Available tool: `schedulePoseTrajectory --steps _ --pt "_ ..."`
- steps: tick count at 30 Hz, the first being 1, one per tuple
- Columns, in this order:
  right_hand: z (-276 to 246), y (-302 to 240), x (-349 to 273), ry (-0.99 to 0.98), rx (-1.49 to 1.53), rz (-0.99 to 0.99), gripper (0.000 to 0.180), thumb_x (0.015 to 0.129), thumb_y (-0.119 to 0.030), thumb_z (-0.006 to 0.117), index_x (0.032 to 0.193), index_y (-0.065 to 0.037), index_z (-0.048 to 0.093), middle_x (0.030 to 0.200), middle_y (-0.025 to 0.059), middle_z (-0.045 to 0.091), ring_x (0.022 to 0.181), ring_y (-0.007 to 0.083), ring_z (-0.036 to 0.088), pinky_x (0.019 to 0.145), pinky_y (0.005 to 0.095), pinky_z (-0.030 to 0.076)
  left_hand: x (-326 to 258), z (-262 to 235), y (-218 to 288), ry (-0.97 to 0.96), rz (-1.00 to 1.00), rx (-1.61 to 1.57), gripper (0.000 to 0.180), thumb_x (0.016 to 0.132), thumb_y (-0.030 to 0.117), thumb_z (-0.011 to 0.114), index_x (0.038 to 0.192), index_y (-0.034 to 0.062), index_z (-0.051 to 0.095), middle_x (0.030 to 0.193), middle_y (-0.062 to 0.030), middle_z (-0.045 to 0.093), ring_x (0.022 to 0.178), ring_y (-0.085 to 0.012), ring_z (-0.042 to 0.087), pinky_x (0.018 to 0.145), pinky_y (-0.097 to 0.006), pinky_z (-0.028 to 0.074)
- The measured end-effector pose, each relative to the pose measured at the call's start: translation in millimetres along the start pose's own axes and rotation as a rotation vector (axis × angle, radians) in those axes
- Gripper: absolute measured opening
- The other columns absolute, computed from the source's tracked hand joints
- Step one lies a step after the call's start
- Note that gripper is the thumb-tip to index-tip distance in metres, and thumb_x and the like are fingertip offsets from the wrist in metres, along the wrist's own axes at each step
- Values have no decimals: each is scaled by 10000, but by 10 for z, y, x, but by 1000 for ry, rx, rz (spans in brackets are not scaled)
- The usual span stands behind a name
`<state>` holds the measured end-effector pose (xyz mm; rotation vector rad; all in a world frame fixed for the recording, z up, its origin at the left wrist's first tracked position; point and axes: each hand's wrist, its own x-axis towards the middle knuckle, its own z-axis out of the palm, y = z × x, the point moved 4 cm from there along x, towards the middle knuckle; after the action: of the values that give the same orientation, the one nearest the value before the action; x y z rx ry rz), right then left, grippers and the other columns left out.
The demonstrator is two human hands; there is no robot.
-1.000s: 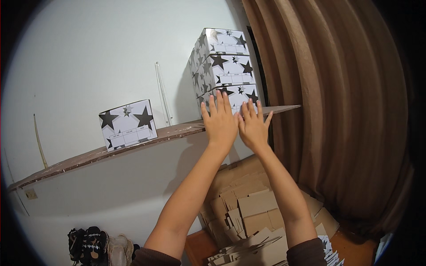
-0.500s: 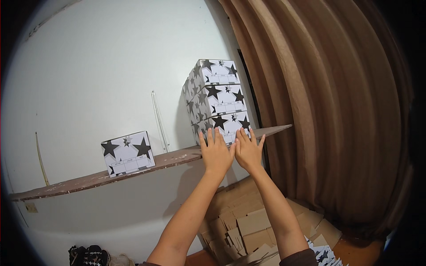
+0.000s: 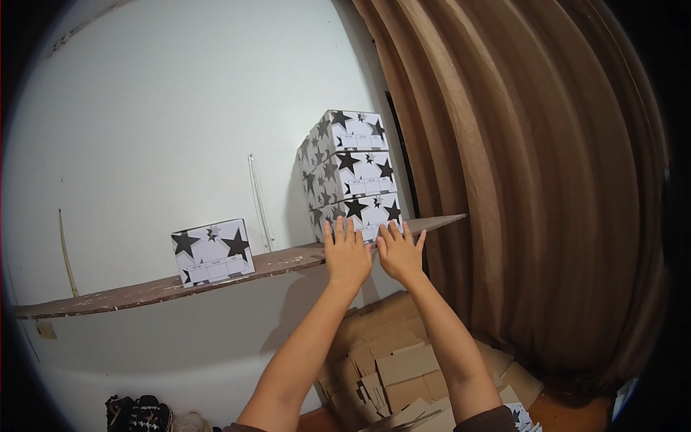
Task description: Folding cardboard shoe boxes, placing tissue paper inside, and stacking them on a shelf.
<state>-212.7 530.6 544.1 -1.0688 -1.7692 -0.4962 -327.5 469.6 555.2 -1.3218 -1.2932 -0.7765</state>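
Note:
Three white boxes with black and grey stars stand in a stack (image 3: 363,173) on a brown wall shelf (image 3: 288,261). My left hand (image 3: 348,253) is stretched out flat, its fingertips at the lowest box's front. Beside it my right hand (image 3: 400,252) reaches to the same box's lower right part, fingers spread. Neither hand holds anything; whether the fingertips press on the cardboard I cannot tell. A single box of the same star pattern (image 3: 213,252) sits farther left on the shelf.
Long brown curtains (image 3: 518,180) hang on the right. Below the shelf lies a pile of flattened cardboard (image 3: 410,366), with star-printed sheets (image 3: 520,416) near my right forearm. Dark items (image 3: 137,415) lie at the lower left. A pale wall (image 3: 173,115) stands behind.
The boxes sit slightly lower in view, as the view has shifted a little. Both hands keep their spread pose at the lowest box. The boxes stay in place on the shelf.

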Motion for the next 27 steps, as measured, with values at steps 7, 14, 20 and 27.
schedulePoseTrajectory --steps 7,14,20,27 --pt "-82 -795 -350 186 240 -193 482 938 -355 403 1333 -84 458 1354 126 473 1321 312 346 1089 609 96 -451 -1342 -1250 180 -324 116 585 840 369 559 1326 57 465 1434 -224 329 1393 -375 160 1098 -586 54" --pt "-172 -1908 -334 -42 446 -239 559 944 -411 395 1290 20 476 1200 176 580 1266 342 402 1082 612 72 -996 -1679 -2294 -60 -688 227 709 935 489 388 1290 -125 414 1275 -249 510 1369 -403 213 1096 -584 7" --pt "-113 -2193 -212 -156 399 -98 620 943 -474 355 1281 28 489 1102 193 627 1210 338 468 1068 632 63 -966 -1519 -2339 -87 -549 30 666 936 482 397 1139 -136 538 1029 -232 650 1304 -385 362 1114 -538 31" --pt "-166 -2323 -61 -425 379 -84 574 941 -467 340 1085 26 595 974 224 652 1064 378 568 1053 654 62 -891 -1498 -2318 -183 -610 23 718 941 523 346 1103 -139 571 1007 -261 643 1289 -366 396 1117 -520 46"
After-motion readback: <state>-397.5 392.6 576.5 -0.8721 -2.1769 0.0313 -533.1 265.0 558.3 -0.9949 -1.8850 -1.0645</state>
